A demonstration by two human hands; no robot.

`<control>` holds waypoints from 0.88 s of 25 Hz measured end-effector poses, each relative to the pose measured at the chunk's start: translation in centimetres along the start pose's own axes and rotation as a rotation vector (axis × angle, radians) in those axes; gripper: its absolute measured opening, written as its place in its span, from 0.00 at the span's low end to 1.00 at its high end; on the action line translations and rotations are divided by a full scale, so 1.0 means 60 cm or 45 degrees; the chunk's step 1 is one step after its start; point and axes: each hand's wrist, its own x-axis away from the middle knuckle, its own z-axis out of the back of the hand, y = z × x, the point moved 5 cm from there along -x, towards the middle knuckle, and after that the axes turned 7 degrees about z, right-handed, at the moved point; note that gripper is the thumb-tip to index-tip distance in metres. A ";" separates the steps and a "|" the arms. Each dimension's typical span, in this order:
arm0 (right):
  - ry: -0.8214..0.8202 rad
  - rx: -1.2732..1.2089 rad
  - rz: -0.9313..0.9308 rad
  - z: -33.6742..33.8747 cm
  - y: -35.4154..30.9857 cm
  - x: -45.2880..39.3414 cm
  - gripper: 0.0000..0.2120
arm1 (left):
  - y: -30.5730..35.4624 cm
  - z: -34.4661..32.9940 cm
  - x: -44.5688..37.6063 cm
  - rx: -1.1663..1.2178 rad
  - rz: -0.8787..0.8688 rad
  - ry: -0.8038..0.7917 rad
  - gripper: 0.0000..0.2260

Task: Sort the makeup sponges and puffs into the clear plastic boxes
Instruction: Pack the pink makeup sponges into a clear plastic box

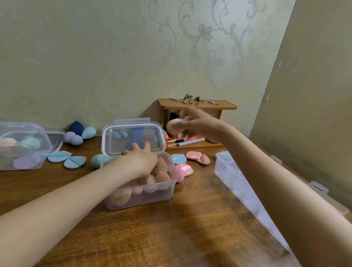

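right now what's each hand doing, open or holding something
Left hand: open, fingers spread, pressing on the tan sponges in the middle box.
Right hand: holding a pink sponge.

Tan sponges [158, 176] in open box [139, 198]

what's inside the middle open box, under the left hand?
The middle box holds a pile of tan and peach sponges. The left hand rests on the pile and covers part of it, so their count and the box floor can't be seen.
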 end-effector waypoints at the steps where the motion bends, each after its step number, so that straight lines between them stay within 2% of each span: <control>1: -0.274 -0.217 0.007 -0.040 -0.028 0.018 0.09 | -0.007 0.005 0.015 0.081 -0.020 0.020 0.25; 3: -0.773 -0.361 -0.024 -0.108 -0.049 0.050 0.06 | -0.027 0.006 0.034 0.291 -0.113 0.109 0.25; 5: -1.009 -0.346 -0.066 -0.158 -0.041 0.060 0.08 | -0.052 0.000 0.053 0.394 -0.285 0.194 0.24; 7: -1.039 -0.346 -0.134 -0.190 -0.033 0.055 0.10 | -0.076 -0.015 0.062 0.403 -0.363 0.204 0.24; 9: -1.019 -0.350 -0.164 -0.210 -0.037 0.048 0.10 | -0.096 -0.022 0.067 0.417 -0.351 0.209 0.24; 13: -0.975 -0.374 -0.206 -0.228 -0.049 0.040 0.11 | -0.133 -0.024 0.088 0.683 -0.339 0.217 0.20; 15: -0.988 -0.352 -0.221 -0.238 -0.052 0.036 0.11 | -0.152 -0.033 0.094 0.652 -0.290 0.217 0.17; 19: -0.957 -0.078 -0.242 -0.262 -0.066 0.025 0.16 | -0.157 -0.036 0.102 0.579 -0.236 0.301 0.12; 22: -0.939 0.370 -0.111 -0.285 -0.080 0.009 0.17 | -0.164 -0.039 0.100 0.556 -0.192 0.388 0.11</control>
